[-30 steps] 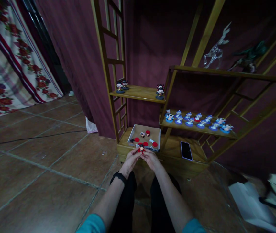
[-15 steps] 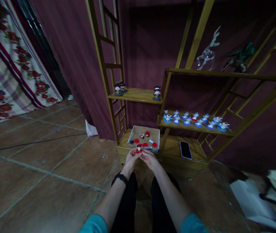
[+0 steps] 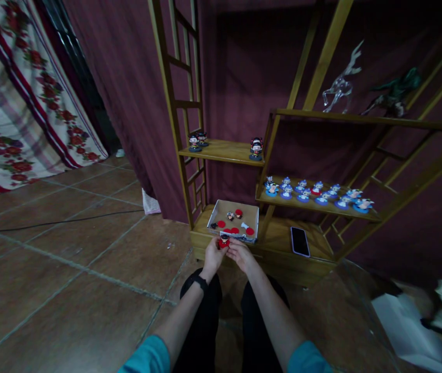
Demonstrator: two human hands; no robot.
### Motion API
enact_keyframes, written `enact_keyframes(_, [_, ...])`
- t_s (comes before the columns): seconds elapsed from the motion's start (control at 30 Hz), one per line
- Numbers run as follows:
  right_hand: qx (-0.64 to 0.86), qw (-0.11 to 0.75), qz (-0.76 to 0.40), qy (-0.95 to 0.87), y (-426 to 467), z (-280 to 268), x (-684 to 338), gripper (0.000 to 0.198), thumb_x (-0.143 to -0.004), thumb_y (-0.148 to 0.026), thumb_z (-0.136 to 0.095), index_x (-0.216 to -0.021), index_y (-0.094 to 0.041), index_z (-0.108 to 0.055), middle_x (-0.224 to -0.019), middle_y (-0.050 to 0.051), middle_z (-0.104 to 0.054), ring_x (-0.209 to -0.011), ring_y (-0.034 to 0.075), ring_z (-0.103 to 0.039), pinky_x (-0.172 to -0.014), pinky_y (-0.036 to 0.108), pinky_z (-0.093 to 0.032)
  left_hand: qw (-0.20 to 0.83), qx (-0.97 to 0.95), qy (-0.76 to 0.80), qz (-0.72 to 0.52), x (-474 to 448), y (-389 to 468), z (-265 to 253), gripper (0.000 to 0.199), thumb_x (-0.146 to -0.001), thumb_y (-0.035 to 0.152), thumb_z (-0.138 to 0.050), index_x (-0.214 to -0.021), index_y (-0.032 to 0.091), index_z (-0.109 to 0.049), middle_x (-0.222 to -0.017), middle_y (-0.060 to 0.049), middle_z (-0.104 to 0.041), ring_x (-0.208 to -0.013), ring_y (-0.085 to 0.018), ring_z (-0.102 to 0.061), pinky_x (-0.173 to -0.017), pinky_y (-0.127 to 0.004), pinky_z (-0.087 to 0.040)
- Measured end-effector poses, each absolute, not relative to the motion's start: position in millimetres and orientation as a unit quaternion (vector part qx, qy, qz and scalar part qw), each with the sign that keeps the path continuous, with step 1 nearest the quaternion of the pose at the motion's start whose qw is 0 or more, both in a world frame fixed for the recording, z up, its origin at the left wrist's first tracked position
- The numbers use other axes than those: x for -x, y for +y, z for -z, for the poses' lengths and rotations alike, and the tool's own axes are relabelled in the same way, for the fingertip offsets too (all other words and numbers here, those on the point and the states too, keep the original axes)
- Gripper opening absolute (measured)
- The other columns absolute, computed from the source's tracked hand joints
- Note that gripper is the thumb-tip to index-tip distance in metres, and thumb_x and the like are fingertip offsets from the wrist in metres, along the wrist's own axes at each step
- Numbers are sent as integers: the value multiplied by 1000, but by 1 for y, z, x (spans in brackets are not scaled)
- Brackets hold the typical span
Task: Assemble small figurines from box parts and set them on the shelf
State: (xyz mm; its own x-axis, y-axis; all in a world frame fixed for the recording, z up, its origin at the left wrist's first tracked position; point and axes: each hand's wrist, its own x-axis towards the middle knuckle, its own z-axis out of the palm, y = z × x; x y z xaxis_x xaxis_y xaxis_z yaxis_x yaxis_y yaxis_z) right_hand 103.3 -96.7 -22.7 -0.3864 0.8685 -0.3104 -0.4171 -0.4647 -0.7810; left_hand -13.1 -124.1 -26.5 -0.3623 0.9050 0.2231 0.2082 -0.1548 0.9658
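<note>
A small figurine point(image 3: 224, 241) with a black top and a red lower part is held upright in front of the box. My left hand point(image 3: 213, 255) is closed on its left side. My right hand point(image 3: 240, 254) has its fingers bent against the right side, gripping it too. Just beyond the hands lies a shallow cardboard box point(image 3: 254, 212). Inside it are several red discs point(image 3: 250, 231), a white piece point(image 3: 244, 226), a dark piece point(image 3: 214, 226) and two small figurines point(image 3: 230, 215).
A wooden shelf unit point(image 3: 221, 150) stands ahead, with black-haired figurines point(image 3: 255, 148) on its left shelf. Several blue-and-white figurines point(image 3: 303, 195) line the right shelf. A phone point(image 3: 300, 241) lies on the lowest board. Higher up stand a clear deer statuette point(image 3: 338, 92) and a dark green statuette point(image 3: 397, 92).
My view has shifted slightly left, so the scene sits a little further right. Both hands stay on the figurine, which is turned or tilted slightly.
</note>
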Motion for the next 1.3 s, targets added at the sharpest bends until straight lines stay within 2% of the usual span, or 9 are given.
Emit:
enact_keyframes(0.2, [354,413,-774,-323,-97,21,-101,27,-61,-16,-62,-87,-21,-61,-82,2,-70,-73,15,-64,-73,29,-48,175,-605,583,-513,19,-128,17,33,-64,10,-60,-95,20,-57,-90,-5,-59,-88,-20,-56,-82,-35,-42])
enact_keyframes(0.47, [369,406,-767,-333,-96,21,-99,23,-61,-15,-60,-83,-23,-59,-77,-1,-69,-67,12,-62,-69,27,-47,156,-645,569,-486,20,-136,16,42,-68,8,-56,-108,20,-53,-105,-10,-53,-101,-24,-51,-90,-39,-39])
enact_keyframes(0.83, [350,411,-779,-318,-97,19,-100,41,-56,-6,-52,-91,-26,-60,-73,-6,-66,-65,10,-61,-73,27,-46,155,-652,567,-478,16,-141,12,50,-71,9,-54,-119,21,-50,-118,-11,-51,-113,-25,-45,-99,-37,-33])
enact_keyframes(1.07, [349,401,-777,-337,-97,19,-102,40,-57,-5,-52,-91,-24,-61,-81,-2,-69,-73,13,-63,-78,30,-46,209,-611,553,-526,21,-137,12,43,-66,12,-61,-108,22,-58,-112,-9,-56,-105,-24,-51,-92,-34,-38])
enact_keyframes(1.3, [384,389,-767,-335,-97,19,-100,25,-65,-15,-62,-89,-22,-64,-78,2,-69,-73,15,-64,-78,34,-49,282,-488,581,-588,32,-126,20,37,-55,14,-70,-90,20,-62,-84,-4,-63,-81,-20,-58,-81,-33,-42])
